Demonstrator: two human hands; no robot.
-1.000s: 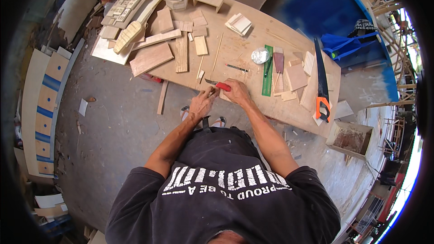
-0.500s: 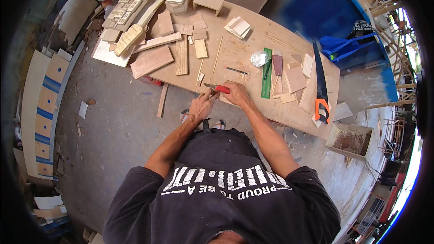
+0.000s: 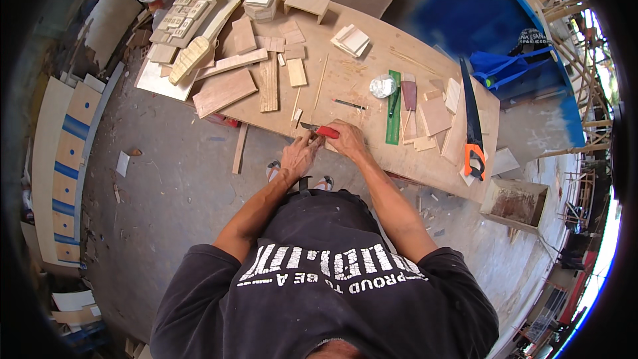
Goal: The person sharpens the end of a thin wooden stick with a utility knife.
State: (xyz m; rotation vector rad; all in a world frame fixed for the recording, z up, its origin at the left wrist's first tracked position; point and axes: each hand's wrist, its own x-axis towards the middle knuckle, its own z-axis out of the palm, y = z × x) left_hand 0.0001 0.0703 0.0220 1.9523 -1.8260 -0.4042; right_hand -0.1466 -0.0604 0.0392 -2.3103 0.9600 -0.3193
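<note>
Knife point(image 3: 326, 131), red-handled, juts leftward from the right hand point(image 3: 347, 138).

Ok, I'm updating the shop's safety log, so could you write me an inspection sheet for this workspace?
Surface: wooden table, with shavings scattered near its middle.
Things in use: red-handled knife, blade exposed and pointing left.
Clutter: wood pieces toward both ends of the table; handsaw, pencil and green strip lie on it too.
Hands: right hand grips the knife; left hand is close to the blade, what it holds cannot be told.
Cables: nothing seen on the table.
Surroundings: floor with scraps; open box right of the table; blue bag at upper right.
</note>
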